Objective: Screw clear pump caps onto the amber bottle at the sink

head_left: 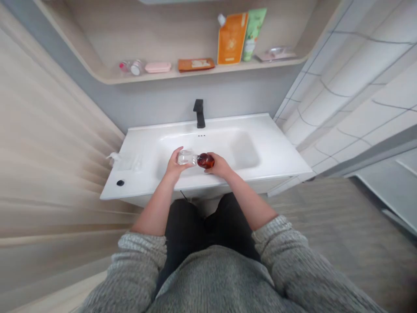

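Above the white sink basin (244,148), my left hand (174,166) is closed around a clear transparent bottle (186,158). Its neck end points right. My right hand (220,166) grips a dark amber bottle (206,161), tilted so its narrow dark mouth points left. The two bottle mouths meet or nearly meet between my hands; whether they touch I cannot tell. Any liquid passing between them is too small to make out. Behind the bottles stands the black faucet (199,114). A small round black cap (120,183) lies on the counter at the left front.
On the counter's left side sits a clear container with a white pump head (114,156). The shelf (146,79) above holds an orange pouch (232,39), a green tube (254,34), an orange packet (196,64), a pink soap box (158,67) and small bottles (136,67). A curtain (58,143) hangs left.
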Motion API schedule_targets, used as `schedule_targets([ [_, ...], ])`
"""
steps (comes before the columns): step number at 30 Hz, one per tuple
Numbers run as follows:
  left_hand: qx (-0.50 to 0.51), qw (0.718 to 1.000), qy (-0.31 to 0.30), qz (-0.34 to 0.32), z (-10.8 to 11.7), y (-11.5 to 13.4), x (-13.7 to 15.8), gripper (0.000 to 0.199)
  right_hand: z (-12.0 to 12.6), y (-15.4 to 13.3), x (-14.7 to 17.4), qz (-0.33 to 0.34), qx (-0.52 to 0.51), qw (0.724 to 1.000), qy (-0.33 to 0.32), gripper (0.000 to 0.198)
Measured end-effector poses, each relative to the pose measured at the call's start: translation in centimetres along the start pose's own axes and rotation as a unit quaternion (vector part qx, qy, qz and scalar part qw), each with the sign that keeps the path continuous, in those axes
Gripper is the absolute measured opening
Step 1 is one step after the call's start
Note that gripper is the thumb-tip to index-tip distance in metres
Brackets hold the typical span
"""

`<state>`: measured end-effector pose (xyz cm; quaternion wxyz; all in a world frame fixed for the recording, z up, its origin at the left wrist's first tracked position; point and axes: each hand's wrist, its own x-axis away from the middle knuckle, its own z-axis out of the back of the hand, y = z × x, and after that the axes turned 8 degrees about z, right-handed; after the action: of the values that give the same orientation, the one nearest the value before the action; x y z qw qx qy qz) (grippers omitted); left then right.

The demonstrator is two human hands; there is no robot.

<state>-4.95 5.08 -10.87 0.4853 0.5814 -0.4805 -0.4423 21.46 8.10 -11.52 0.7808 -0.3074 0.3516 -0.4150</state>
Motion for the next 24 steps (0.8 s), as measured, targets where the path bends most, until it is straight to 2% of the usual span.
schedule_targets([
  [9, 0.005, 1.000, 0.003, -0.001, 0.17, -0.36, -0.18, 0.101, 0.04, -0.03, 0.02, 0.000, -0.005, 1.000, -0.001, 0.083],
  [15, -0.006, 1.000, 0.005, -0.006, 0.20, -0.44, -0.11, 0.092, 0.00, -0.05, 0.04, -0.003, -0.004, 1.000, -0.005, 0.084],
  [24, -0.003, 1.000, 0.006, -0.015, 0.40, -0.87, -0.39, 0.094, -0.12, 0.21, -0.01, 0.003, 0.004, 1.000, -0.003, 0.084],
])
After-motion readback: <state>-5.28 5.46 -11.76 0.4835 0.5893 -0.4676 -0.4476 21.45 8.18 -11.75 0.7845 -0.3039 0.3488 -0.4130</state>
